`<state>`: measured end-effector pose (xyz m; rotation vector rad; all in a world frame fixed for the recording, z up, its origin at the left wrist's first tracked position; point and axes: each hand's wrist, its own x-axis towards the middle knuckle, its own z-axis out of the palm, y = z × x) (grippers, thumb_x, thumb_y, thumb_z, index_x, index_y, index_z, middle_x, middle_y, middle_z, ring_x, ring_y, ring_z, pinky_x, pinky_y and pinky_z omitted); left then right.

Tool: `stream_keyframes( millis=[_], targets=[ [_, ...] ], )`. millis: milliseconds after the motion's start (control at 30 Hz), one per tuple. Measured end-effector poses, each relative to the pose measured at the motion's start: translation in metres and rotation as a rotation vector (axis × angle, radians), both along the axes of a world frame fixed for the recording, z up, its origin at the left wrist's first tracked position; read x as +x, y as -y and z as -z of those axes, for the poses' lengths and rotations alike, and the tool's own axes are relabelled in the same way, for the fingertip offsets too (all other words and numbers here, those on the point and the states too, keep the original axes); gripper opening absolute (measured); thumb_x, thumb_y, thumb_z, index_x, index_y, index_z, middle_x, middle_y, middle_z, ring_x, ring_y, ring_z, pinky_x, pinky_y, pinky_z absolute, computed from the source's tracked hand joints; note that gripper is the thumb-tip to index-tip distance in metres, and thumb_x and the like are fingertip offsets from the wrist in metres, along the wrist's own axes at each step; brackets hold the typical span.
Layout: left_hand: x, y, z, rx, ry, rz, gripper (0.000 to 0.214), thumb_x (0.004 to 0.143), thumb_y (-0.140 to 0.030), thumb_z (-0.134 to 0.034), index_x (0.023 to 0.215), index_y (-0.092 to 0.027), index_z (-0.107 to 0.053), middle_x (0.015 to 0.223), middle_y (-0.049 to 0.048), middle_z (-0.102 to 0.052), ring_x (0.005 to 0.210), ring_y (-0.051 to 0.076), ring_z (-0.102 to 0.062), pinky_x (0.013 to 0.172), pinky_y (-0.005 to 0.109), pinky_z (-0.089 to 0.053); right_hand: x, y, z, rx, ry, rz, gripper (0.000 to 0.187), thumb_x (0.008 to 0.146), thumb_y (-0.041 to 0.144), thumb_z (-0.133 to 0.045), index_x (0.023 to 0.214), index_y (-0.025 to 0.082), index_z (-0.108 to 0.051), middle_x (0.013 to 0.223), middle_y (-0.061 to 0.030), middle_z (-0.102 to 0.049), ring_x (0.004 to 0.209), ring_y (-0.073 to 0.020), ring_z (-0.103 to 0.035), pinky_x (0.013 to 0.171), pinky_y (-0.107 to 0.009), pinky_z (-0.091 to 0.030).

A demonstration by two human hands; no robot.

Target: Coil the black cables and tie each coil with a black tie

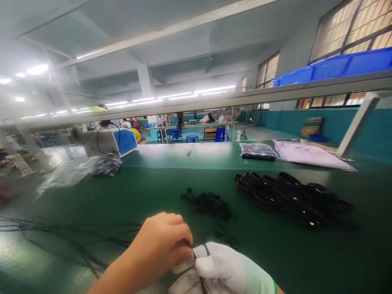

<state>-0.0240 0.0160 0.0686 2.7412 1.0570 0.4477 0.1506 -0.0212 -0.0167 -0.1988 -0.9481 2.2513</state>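
My bare left hand (167,241) is closed, its fingers pinched on a thin black cable near the bottom centre. Beside and touching it, my right hand (222,265), in a white glove with a pale green cuff, is closed round the same black cable (202,283). The cable runs down between the gloved fingers and out of the frame. Its upper end is hidden by my left fingers. A dark line, perhaps a cord, crosses the glove's index finger. Just beyond the hands lies a loose pile of small black parts (211,204), too blurred to name.
Coiled black cables (288,196) lie in a heap on the green table (137,200) at right. Loose black cables (76,241) spread at left. Behind are a bagged black item (257,151), a pinkish-white bag (309,154), clear plastic (67,171) and a blue-and-white machine (125,141) under a rail.
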Motion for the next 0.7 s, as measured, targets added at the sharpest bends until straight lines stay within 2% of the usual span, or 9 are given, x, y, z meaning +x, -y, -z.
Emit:
stream_keyframes(
  millis=[133,233,333,433,500,567,600,700],
  targets=[
    [0.007,-0.001,-0.001,-0.195,0.091,-0.034,0.004,0.076,-0.019,-0.07,0.073,-0.022,-0.07,0.075,-0.0033,-0.064,0.073,0.012,-0.055,0.066,0.02,-0.038,-0.006,-0.002,0.008,-0.101,0.0,0.023,0.029,0.068,0.018,-0.075,0.092,0.008,-0.063,0.075,-0.0039,-0.059,0.072,-0.0125,-0.057,0.075,-0.028,-0.039],
    [0.006,-0.006,0.005,-0.306,0.188,-0.045,0.005,0.073,-0.017,-0.071,0.072,-0.022,-0.07,0.074,-0.0038,-0.062,0.072,0.011,-0.055,0.064,0.019,-0.038,-0.006,-0.005,0.016,-0.028,0.135,0.031,0.027,0.069,0.026,-0.074,0.086,0.007,-0.065,0.072,-0.0057,-0.061,0.072,-0.0147,-0.057,0.075,-0.029,-0.038],
    [0.005,-0.013,0.013,-0.399,0.273,-0.061,0.005,0.069,-0.015,-0.071,0.069,-0.02,-0.07,0.072,-0.004,-0.06,0.068,0.01,-0.054,0.06,0.018,-0.038,-0.006,-0.004,0.015,0.008,0.187,0.037,0.031,0.07,0.03,-0.072,0.088,0.006,-0.066,0.076,-0.0079,-0.063,0.069,-0.0149,-0.056,0.075,-0.031,-0.037],
    [0.007,-0.019,0.03,-0.521,0.396,-0.038,0.003,0.071,-0.018,-0.066,0.07,-0.017,-0.07,0.071,-0.0026,-0.062,0.067,0.011,-0.055,0.061,0.018,-0.04,-0.007,-0.001,0.004,-0.004,0.102,0.05,0.036,0.073,0.033,-0.071,0.094,0.004,-0.063,0.076,-0.0074,-0.061,0.069,-0.0139,-0.054,0.075,-0.03,-0.035],
    [0.008,-0.02,0.049,-0.594,0.46,-0.045,0.013,0.077,-0.02,-0.058,0.076,-0.015,-0.07,0.074,-0.0002,-0.065,0.07,0.013,-0.057,0.064,0.02,-0.043,-0.007,0.0,-0.007,-0.058,-0.035,0.04,0.031,0.073,0.031,-0.072,0.088,0.007,-0.059,0.07,-0.0011,-0.052,0.062,-0.0095,-0.047,0.067,-0.025,-0.032],
    [0.006,-0.019,0.071,-0.577,0.441,-0.096,0.022,0.083,-0.021,-0.047,0.077,-0.015,-0.068,0.075,0.001,-0.068,0.073,0.015,-0.059,0.064,0.021,-0.044,-0.005,0.0,-0.015,-0.132,-0.193,0.036,0.03,0.071,0.029,-0.075,0.079,0.012,-0.052,0.066,0.0052,-0.038,0.058,-0.0064,-0.039,0.061,-0.022,-0.027],
    [0.004,-0.017,0.082,-0.517,0.394,-0.129,0.025,0.084,-0.021,-0.044,0.077,-0.016,-0.067,0.075,0.001,-0.068,0.073,0.015,-0.06,0.063,0.021,-0.045,-0.003,-0.002,-0.017,-0.15,-0.246,0.055,0.031,0.071,0.028,-0.076,0.078,0.013,-0.05,0.066,0.0063,-0.033,0.058,-0.0064,-0.038,0.06,-0.022,-0.027],
    [-0.005,-0.004,0.109,-0.222,0.189,-0.195,0.025,0.086,-0.019,-0.041,0.079,-0.023,-0.065,0.076,-0.001,-0.069,0.071,0.015,-0.062,0.06,0.019,-0.045,0.005,-0.008,-0.021,-0.104,-0.261,0.212,0.025,0.08,0.03,-0.067,0.092,0.013,-0.054,0.069,0.0059,-0.03,0.063,-0.0095,-0.04,0.069,-0.031,-0.035]
  ],
)
